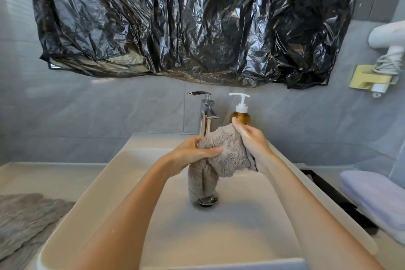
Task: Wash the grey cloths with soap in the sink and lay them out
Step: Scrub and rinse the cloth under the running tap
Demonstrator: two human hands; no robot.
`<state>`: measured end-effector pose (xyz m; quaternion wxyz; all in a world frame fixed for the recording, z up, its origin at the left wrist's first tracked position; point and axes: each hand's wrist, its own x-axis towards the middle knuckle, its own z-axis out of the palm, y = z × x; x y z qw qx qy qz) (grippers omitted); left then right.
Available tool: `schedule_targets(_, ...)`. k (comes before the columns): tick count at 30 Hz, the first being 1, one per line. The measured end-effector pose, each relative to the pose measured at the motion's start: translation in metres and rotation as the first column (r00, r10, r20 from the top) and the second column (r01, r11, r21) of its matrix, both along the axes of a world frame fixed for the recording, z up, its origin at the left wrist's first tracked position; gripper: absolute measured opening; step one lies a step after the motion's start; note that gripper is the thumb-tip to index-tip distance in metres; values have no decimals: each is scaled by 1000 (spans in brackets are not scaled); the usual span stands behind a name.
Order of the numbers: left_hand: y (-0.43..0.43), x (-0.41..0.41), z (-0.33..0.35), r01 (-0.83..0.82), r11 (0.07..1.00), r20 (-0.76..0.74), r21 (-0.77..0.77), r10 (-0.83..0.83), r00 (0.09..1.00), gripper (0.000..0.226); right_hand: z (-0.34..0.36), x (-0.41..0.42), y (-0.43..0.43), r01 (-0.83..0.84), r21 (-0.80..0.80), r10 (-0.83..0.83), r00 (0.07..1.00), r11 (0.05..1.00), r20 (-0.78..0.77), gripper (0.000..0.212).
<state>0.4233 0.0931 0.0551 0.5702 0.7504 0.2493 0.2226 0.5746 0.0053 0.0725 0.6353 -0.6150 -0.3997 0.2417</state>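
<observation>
A fluffy grey cloth hangs over the white sink, held between both hands. My left hand grips its left part, thumb laid across the front. My right hand grips the upper right edge, close to the soap. The cloth's lower end dangles down to the metal drain. An amber soap bottle with a white pump stands behind the hands, next to the chrome tap. More grey cloth lies spread on the counter at the left.
A black plastic sheet covers the wall above the sink. Folded pale towels and a black item lie on the counter at right. A white hair dryer hangs on the right wall.
</observation>
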Motion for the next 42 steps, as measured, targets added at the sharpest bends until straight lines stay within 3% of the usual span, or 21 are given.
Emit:
schedule_targets(3, 1, -5, 0, 51, 997, -56, -53, -54, 997, 69, 2, 5, -2, 64, 43, -62, 997, 997, -52, 46)
schedule_targets(7, -2, -11, 4, 49, 999, -78, -17, -50, 996, 39, -1, 13, 2, 153, 118, -150, 988, 981, -36, 44)
schedule_targets(9, -2, -9, 2, -15, 999, -28, -42, 14, 1000, 39, -4, 16, 6, 187, 162, -201, 976, 969, 78, 51)
schedule_targets(13, 0, 2, 4, -142, 926, 287, -351, 251, 924, 30, -12, -12, 4, 220, 236, -306, 847, 946, 435, 31)
schedule_targets(16, -1, 14, -3, -402, 868, 313, -291, 483, 818, 28, -26, -50, 5, 104, 269, -241, 800, 958, 549, 25)
schedule_targets(18, -5, 21, -13, -463, 849, 309, -254, 525, 793, 30, -33, -66, 11, 77, 251, -217, 773, 965, 596, 29)
schedule_targets(23, -23, 32, -14, -508, 851, 296, -136, 524, 799, 36, -25, -60, 20, 237, 206, -313, 770, 949, 556, 35)
schedule_targets(28, -16, 28, -12, -598, 784, 243, -164, 620, 746, 31, -30, -69, 15, 110, 108, -153, 789, 988, 595, 35)
schedule_targets(32, -29, 31, -7, -589, 808, 301, 1, 561, 771, 34, -23, -56, 26, 190, 49, -190, 866, 981, 463, 37)
schedule_targets(36, -17, 27, -6, -596, 793, 273, -129, 606, 747, 47, -26, -73, 12, 96, 118, -146, 822, 988, 550, 36)
schedule_targets(40, -29, 29, -5, -561, 826, 304, -61, 550, 778, 45, -16, -62, 23, 185, 99, -210, 866, 978, 455, 38)
schedule_targets(42, -27, 28, -2, -584, 810, 306, -53, 570, 763, 47, -18, -69, 18, 177, 113, -210, 846, 978, 489, 35)
